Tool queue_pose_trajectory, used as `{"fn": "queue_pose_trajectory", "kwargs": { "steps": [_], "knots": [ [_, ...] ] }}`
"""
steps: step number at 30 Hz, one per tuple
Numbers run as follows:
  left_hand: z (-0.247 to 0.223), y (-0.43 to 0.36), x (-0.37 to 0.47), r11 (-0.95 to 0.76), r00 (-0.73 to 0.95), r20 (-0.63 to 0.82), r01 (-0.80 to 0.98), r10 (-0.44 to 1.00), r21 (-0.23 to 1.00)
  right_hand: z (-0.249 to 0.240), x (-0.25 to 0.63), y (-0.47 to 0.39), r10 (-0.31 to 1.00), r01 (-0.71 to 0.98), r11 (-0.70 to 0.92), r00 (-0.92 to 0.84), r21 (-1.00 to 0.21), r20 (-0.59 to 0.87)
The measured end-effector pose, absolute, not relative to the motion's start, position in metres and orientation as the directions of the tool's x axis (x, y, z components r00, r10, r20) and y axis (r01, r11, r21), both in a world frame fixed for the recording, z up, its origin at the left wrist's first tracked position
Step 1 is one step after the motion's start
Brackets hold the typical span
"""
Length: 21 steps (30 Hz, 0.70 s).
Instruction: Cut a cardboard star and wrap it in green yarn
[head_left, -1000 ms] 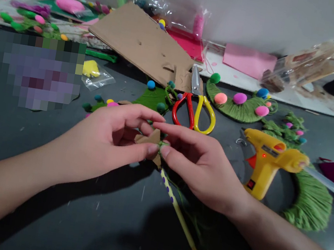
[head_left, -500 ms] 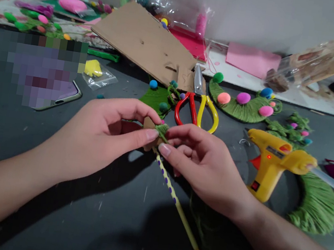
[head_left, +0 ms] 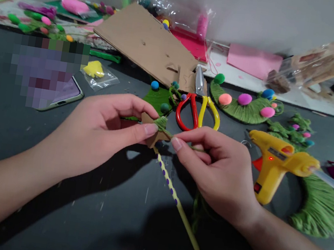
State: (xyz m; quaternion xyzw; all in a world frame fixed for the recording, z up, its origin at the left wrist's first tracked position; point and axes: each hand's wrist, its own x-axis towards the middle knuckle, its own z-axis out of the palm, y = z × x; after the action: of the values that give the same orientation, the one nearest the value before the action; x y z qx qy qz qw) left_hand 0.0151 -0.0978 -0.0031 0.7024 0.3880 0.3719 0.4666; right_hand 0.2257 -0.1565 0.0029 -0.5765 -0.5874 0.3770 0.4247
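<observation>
Clock centre: the star-like cardboard piece (head_left: 149,137); twelve o'clock is the far side.

- Phone (head_left: 65,94), toward ten o'clock, on the dark table (head_left: 82,217); mostly masked by blur.
- Yellow piece (head_left: 93,69) with clear plastic bag, between ten and eleven.
- Left hand (head_left: 98,135), nine o'clock: thumb and fingers pinched together, gripping the cardboard piece.
- Cardboard piece, at centre between the hands; green yarn (head_left: 161,123) wound about its upper point.
- Scissors (head_left: 189,109), one handle red, one yellow, between one and two.
- Pale yellow stick (head_left: 185,218), purple-dotted along its upper part, running from the cardboard toward five; whether joined to it cannot be told.
- Right hand (head_left: 221,163), three o'clock: thumb and forefinger tips pressed together on a strand of the yarn, remaining fingers curled.
- Green crescent (head_left: 245,112), bearing coloured balls, two o'clock.
- Yellow glue gun (head_left: 276,157), red light lit, three o'clock, just beyond the right hand.
</observation>
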Motion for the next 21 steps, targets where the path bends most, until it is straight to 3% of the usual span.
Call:
{"fn": "queue_pose_trajectory", "kwargs": {
  "steps": [16,21],
  "knots": [
    [-0.012,-0.094,0.009,-0.242,0.412,0.174,0.118,0.894,0.963,0.001,0.225,-0.156,0.999,0.377,0.037,-0.008,-0.925,0.037],
    [-0.015,-0.091,0.009,-0.325,0.43,0.24,0.134,0.87,0.936,0.002,0.226,-0.156,1.0,0.379,0.024,-0.019,-0.925,0.018]
  ]
}}
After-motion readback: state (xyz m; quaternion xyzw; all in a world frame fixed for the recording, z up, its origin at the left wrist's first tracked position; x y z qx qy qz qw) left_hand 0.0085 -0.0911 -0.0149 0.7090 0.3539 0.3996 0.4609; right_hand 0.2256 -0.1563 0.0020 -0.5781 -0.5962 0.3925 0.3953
